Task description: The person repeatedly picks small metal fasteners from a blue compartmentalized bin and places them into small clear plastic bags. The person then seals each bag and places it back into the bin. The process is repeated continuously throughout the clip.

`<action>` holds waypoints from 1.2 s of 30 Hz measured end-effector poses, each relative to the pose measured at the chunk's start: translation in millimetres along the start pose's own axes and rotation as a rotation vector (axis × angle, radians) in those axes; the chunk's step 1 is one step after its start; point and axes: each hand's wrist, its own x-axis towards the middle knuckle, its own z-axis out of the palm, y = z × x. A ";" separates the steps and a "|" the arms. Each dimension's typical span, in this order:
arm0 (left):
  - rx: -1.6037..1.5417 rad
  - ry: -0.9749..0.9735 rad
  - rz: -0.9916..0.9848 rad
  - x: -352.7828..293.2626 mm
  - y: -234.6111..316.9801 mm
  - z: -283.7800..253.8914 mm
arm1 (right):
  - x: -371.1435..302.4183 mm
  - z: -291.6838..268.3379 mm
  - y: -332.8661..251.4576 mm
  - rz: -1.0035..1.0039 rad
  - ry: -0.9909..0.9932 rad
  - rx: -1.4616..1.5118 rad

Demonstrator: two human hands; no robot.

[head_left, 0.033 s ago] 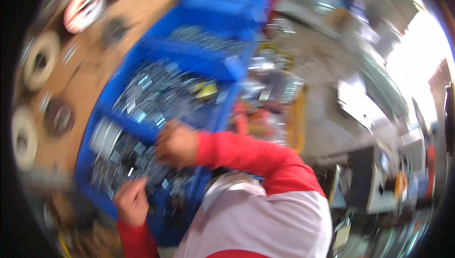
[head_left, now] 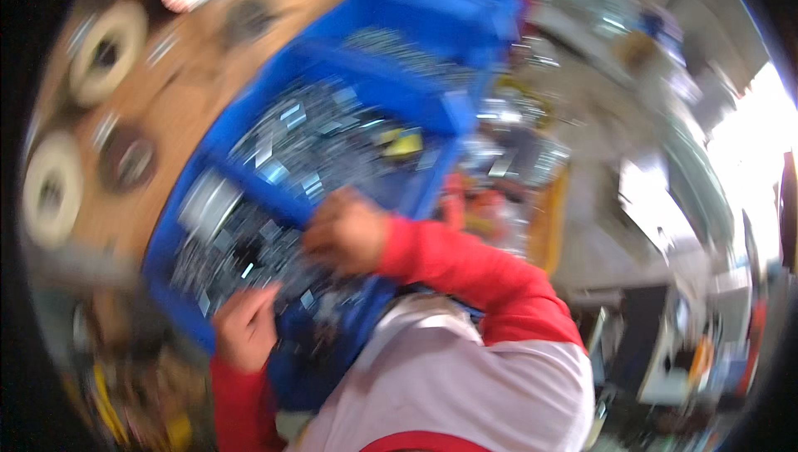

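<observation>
I am watching two bare hands working over a blue near bin (head_left: 158, 282). The left hand (head_left: 246, 329) is holding its fingers bunched, thumb close; the right hand (head_left: 347, 232) is curling inward, its fingertips pointing left. Blur is hiding the tips, so I cannot tell whether either is gripping anything.

Small flat pieces (head_left: 193, 267) are lying loose ahead of the left fingers and reaching beneath the right ones. I am judging the handling to be under way: plenty is lying loose, and I cannot tell which pieces, if any, are dealt with.

A white cylinder (head_left: 208, 205) is taking up the corner ahead and left of the left fingers. A divider is standing just beyond the right fingers; past it, a middle bin (head_left: 218, 132) is holding more pieces and a yellow thing (head_left: 404, 144). The right sleeve (head_left: 465, 257) is covering some of the view. Left of all the fingers, a wooden table (head_left: 199, 103) is bearing a dark disc (head_left: 129, 159) and pale rings (head_left: 53, 190).
</observation>
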 end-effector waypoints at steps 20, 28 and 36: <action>-0.183 0.154 0.165 51.1 31.8 8.0 | 19.8 -48.0 -49.1 0.175 0.190 0.516; -0.169 0.056 0.119 51.4 35.6 -2.7 | 12.2 -30.7 -40.8 0.106 0.244 0.591; -0.083 0.019 0.142 52.6 34.3 -8.6 | 12.7 -31.4 -42.1 0.098 0.166 0.592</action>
